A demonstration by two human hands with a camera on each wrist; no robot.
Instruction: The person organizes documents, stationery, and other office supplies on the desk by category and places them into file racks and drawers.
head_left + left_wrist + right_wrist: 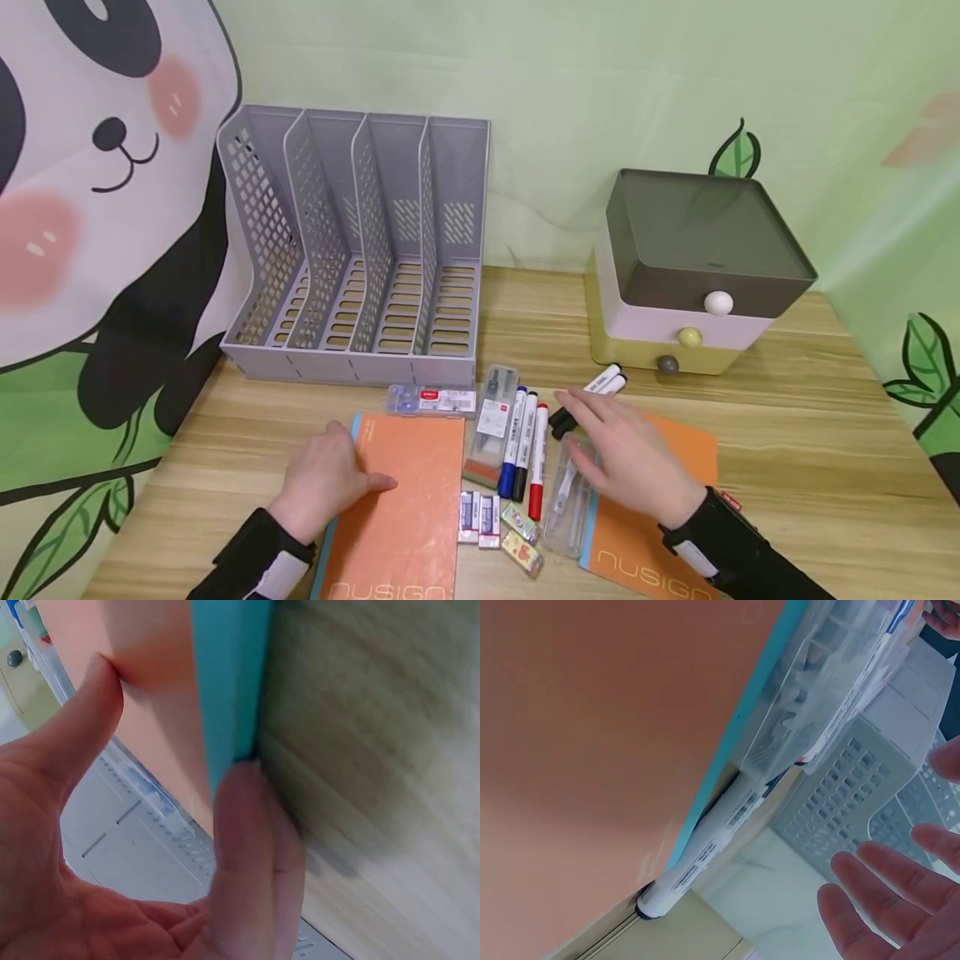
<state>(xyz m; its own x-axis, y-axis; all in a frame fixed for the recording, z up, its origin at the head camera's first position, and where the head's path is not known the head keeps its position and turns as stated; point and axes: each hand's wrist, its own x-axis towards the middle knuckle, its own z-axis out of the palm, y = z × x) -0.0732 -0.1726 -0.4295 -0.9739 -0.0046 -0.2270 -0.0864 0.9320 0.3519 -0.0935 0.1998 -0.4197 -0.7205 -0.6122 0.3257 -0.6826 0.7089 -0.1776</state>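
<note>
On the left of the table lies an orange notebook [408, 500] with a blue spine. My left hand [326, 479] grips it at the spine, the thumb on its cover and the fingertips [244, 817] against the spine edge. A second orange notebook [637, 550] lies on the right, partly covered by my right hand [633, 458]. That hand hovers with fingers spread, holding nothing. Beneath and beside its fingers are a clear plastic case [566, 508] with a white compass-like tool inside and two black-capped markers [600, 392].
A grey four-slot file rack [390, 367] stands at the back left. At the back right is a small drawer unit [697, 292]. Between the notebooks lie blue, black and red markers [538, 450], a compass case [493, 417], small eraser packs [489, 517] and a flat clear box [431, 400].
</note>
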